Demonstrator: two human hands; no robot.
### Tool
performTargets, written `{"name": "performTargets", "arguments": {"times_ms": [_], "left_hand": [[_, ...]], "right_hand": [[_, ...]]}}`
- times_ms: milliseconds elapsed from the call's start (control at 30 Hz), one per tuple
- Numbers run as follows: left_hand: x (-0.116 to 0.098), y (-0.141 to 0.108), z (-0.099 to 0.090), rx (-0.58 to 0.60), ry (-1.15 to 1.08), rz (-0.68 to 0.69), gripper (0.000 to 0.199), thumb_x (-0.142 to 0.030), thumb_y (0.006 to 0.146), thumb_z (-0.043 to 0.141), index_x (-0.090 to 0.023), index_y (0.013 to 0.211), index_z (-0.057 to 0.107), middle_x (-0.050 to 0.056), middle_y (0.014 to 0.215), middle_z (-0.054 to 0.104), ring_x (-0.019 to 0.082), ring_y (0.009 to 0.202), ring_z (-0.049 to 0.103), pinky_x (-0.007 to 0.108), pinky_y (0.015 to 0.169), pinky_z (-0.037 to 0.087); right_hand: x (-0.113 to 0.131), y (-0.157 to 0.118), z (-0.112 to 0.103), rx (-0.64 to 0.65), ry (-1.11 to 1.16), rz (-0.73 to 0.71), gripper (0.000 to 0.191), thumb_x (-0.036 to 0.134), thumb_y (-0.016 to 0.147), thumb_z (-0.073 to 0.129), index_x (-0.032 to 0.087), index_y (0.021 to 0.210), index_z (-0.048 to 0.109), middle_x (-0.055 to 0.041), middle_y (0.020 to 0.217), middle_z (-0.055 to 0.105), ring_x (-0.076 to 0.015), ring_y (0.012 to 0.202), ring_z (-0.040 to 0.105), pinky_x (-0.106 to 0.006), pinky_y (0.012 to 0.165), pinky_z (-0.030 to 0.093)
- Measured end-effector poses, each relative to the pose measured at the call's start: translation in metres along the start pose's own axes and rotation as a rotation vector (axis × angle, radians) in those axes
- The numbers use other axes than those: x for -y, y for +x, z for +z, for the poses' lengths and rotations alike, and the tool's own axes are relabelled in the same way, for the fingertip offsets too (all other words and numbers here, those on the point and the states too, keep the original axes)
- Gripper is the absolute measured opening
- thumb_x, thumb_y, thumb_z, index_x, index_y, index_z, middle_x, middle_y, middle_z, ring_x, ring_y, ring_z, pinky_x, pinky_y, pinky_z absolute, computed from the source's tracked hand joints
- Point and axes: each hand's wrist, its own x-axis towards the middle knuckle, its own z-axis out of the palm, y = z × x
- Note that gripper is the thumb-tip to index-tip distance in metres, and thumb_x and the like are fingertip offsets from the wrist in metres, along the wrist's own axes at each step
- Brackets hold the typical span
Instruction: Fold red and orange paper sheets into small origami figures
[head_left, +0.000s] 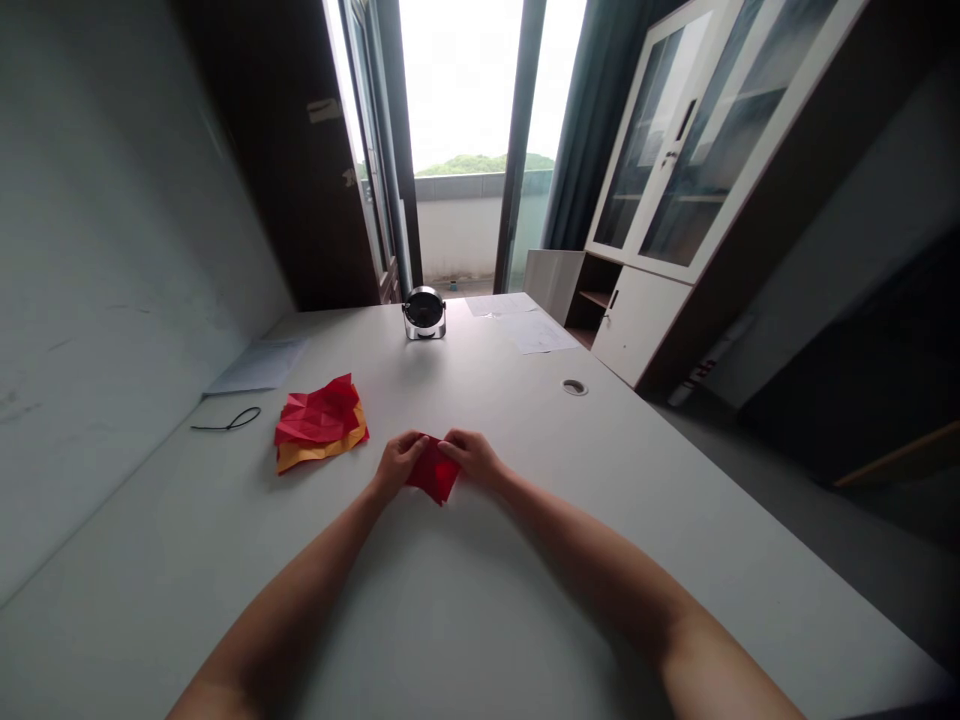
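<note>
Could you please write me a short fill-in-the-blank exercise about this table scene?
1. The left hand and right hand hold a small paper coloured ____.
2. In the picture, the creased paper pile lies to the ____ of both hands.
3. Of the thin black loop and the round device, the ____ is nearer the window.

Missing words: red; left; round device.

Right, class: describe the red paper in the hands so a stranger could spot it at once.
Start at the white table before the window. Near its middle, the left hand and right hand hold the red paper between them. Unlike the larger red and orange sheets lying to the left, it is held and shows no orange.
</note>
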Motion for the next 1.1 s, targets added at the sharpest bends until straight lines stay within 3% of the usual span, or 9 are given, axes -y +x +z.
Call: {"name": "performTargets", "arguments": {"times_ms": [167,367,500,700,833,1000,1100], "left_hand": [[0.001,0.001,0.002,-0.013,-0.116,-0.059,0.030,-0.046,0.082,0.067,-0.016,0.085,0.066,0.001,0.075,0.066,0.014,0.065,0.057,0.025,0.060,0.045],[0.001,0.002,0.001,0.018,-0.083,-0.046,0.030,-0.046,0.083,0.066,-0.016,0.079,0.067,-0.002,0.064,0.056,0.010,0.057,0.047,0.022,0.052,0.036],[0.005,0.005,-0.002,-0.073,-0.197,-0.063,0.032,-0.047,0.081,0.068,-0.016,0.083,0.066,-0.005,0.055,0.049,0.008,0.049,0.041,0.021,0.048,0.031],[0.007,0.008,-0.005,-0.146,-0.313,-0.056,0.033,-0.047,0.079,0.071,-0.015,0.085,0.063,-0.001,0.060,0.058,0.010,0.052,0.051,0.023,0.053,0.040],[0.008,0.008,-0.005,-0.144,-0.320,-0.068,0.033,-0.045,0.079,0.072,-0.015,0.091,0.063,-0.002,0.059,0.059,0.011,0.052,0.053,0.024,0.055,0.044],[0.012,0.008,-0.007,-0.148,-0.305,-0.070,0.036,-0.042,0.079,0.072,-0.014,0.100,0.064,-0.003,0.059,0.059,0.011,0.054,0.057,0.025,0.059,0.046],[0.012,0.008,-0.007,-0.126,-0.288,-0.078,0.037,-0.043,0.079,0.070,-0.013,0.102,0.065,0.002,0.069,0.067,0.014,0.061,0.063,0.027,0.063,0.048]], "right_hand": [[0.001,0.003,-0.005,-0.069,0.222,0.049,0.037,0.053,0.082,0.066,0.017,0.078,0.064,0.0012,0.066,0.059,-0.0116,0.058,0.050,-0.022,0.054,0.039],[0.005,0.003,-0.009,-0.156,0.405,0.124,0.038,0.054,0.076,0.073,0.017,0.079,0.063,0.0008,0.068,0.061,-0.0119,0.059,0.052,-0.023,0.054,0.042],[0.006,0.004,-0.012,-0.208,0.499,0.141,0.041,0.057,0.078,0.071,0.017,0.086,0.064,-0.0016,0.074,0.065,-0.0152,0.065,0.059,-0.026,0.059,0.048],[0.006,0.005,-0.014,-0.121,0.591,0.096,0.041,0.052,0.078,0.074,0.020,0.103,0.066,-0.0069,0.097,0.071,-0.0202,0.084,0.066,-0.031,0.071,0.054],[-0.001,0.006,-0.010,-0.158,0.608,0.076,0.039,0.042,0.071,0.082,0.019,0.100,0.069,-0.0063,0.094,0.072,-0.0207,0.082,0.066,-0.034,0.073,0.054],[-0.004,0.008,-0.010,-0.142,0.633,0.098,0.038,0.044,0.073,0.080,0.018,0.101,0.073,-0.0069,0.094,0.073,-0.0209,0.082,0.066,-0.036,0.077,0.054],[-0.002,0.007,-0.011,-0.106,0.626,0.103,0.039,0.045,0.074,0.079,0.017,0.100,0.073,-0.0075,0.094,0.072,-0.0205,0.081,0.065,-0.035,0.076,0.053]]}}
